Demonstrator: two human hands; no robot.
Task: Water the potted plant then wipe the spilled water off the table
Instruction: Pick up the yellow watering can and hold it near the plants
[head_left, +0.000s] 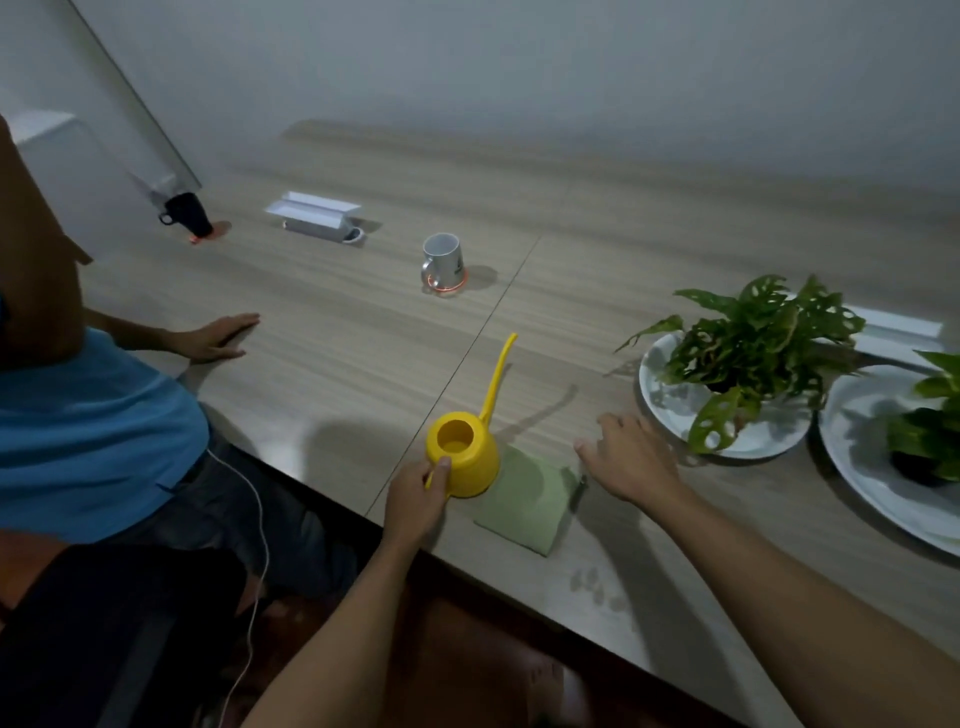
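Observation:
A yellow watering can (467, 457) with a long thin spout stands near the table's front edge. My left hand (418, 501) grips its handle, thumb on the rim. A folded light-green cloth (527, 501) lies flat just right of the can, partly under it. My right hand (631, 457) hovers with fingers spread over the table, right of the cloth and left of the plant. The potted plant (753, 348), with holed green leaves, sits on a white plate (670, 400). A few water drops (595, 584) dot the table near the front edge.
A second plant (930, 441) on a white plate (862, 467) sits at the far right. A white mug (443, 258) on a coaster, a white box (317, 218) and a black mug (187, 213) stand further back. Another person in a blue shirt (88, 431) rests a hand (218, 338) on the table at left.

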